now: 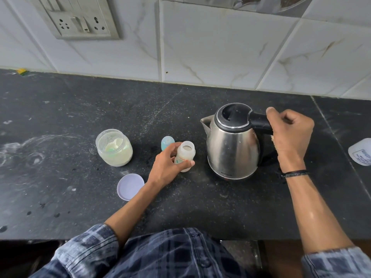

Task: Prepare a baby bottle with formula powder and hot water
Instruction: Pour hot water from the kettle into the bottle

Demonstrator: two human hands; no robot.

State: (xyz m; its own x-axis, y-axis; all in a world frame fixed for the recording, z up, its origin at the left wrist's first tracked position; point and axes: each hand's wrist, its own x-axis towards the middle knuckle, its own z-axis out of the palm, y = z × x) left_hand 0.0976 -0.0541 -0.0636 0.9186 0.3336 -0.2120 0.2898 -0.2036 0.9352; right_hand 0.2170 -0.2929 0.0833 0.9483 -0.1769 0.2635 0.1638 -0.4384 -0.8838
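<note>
A small translucent baby bottle [185, 154] stands open on the black counter, and my left hand [166, 167] is wrapped around its lower half. To its right stands a steel electric kettle [232, 149] with a black lid, its spout pointing left. My right hand [289, 135] grips the kettle's black handle. An open clear jar of pale formula powder [114, 147], with a scoop inside, sits left of the bottle. The bottle's blue cap [167, 143] stands just behind my left fingers.
The jar's white lid [130, 186] lies on the counter near my left forearm. A white container [361, 154] sits at the right edge. A wall socket plate [80, 19] is on the tiled wall behind. The counter's front edge [180, 236] runs near my body.
</note>
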